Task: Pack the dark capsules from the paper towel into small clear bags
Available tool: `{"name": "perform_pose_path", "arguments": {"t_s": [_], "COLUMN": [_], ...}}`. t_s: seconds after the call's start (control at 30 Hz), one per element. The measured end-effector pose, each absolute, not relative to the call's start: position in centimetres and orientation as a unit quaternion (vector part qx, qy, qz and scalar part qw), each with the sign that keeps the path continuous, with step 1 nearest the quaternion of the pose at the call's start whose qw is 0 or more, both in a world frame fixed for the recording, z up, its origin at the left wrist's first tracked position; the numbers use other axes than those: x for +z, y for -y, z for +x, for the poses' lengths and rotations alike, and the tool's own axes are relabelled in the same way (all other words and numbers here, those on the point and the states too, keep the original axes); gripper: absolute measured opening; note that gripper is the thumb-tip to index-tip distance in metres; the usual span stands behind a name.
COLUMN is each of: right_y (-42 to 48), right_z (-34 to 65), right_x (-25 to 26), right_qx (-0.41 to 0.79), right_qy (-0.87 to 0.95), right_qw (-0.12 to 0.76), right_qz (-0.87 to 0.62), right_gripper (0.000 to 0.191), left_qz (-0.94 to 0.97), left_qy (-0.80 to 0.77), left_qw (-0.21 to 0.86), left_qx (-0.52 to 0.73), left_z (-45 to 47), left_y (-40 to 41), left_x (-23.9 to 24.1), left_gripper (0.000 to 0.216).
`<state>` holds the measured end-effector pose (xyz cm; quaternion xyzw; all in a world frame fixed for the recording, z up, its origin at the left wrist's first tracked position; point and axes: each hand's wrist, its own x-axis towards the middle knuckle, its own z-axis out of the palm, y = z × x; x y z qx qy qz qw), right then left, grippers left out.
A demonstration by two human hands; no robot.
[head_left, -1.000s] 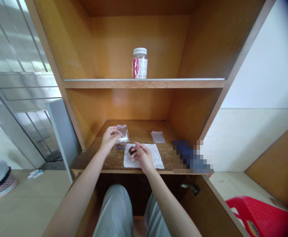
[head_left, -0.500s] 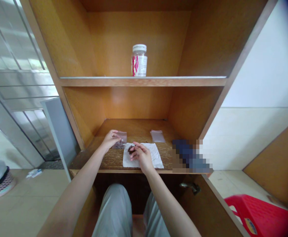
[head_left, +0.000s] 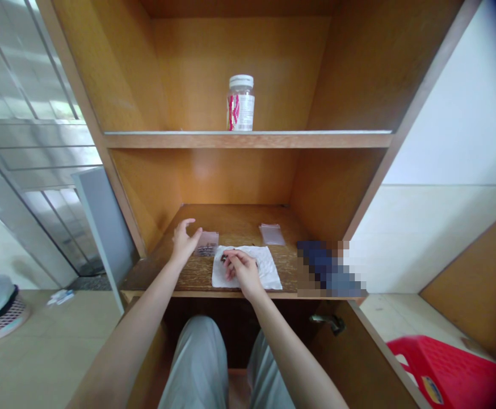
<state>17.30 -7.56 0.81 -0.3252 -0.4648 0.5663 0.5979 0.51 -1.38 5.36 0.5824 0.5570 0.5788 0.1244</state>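
Note:
My left hand [head_left: 185,241] is open, thumb and fingers apart, just left of a small clear zip bag [head_left: 209,238]. Small dark pieces lie in the lower part of that bag, which rests flat on the wooden shelf. Over a white paper napkin [head_left: 270,272], my right hand [head_left: 244,272] has its fingers bent together. Some small dark brown pieces [head_left: 223,258] show at its fingertips; whether they are pinched or lie on the napkin is partly hidden. A second clear zip bag [head_left: 272,234] lies flat behind the napkin to the right.
A white-capped jar [head_left: 240,105] stands on the upper shelf [head_left: 307,140]. At the right of the lower shelf lies a dark blue item [head_left: 322,264], partly blurred out. Below are an open cabinet door [head_left: 358,352] and a red plastic basket [head_left: 456,369]. A waste basket [head_left: 5,315] stands far left.
My left hand has let go of the zip bag, moved slightly left and spread its fingers. My right hand stays over the napkin, its fingers drawn closer over the dark pieces.

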Motion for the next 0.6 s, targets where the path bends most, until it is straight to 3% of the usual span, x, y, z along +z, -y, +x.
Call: {"name": "perform_pose_path", "arguments": {"t_s": [0.13,0.37,0.6], "right_y": [7.4,8.1,8.9], "right_z": [17.1,16.7,16.5], "right_x": [0.3,0.7,1.3], "right_qx": [0.536,0.338,0.237], "right_qy": [0.525,0.694,0.753], "right_qw": [0.563,0.517,0.494], "right_qz": [-0.347,-0.370,-0.364], "right_gripper": [0.021,0.019,0.020], "left_qz": [0.554,0.552,0.584], "left_qy": [-0.429,-0.419,-0.464], "left_qw": [0.224,0.389,0.384], "left_qx": [0.678,0.607,0.544], "left_z": [2.2,4.1,3.9], "left_y": [3.9,6.9,6.3], "left_x": [5.7,3.0,1.8], "left_gripper": [0.023,0.026,0.025]}}
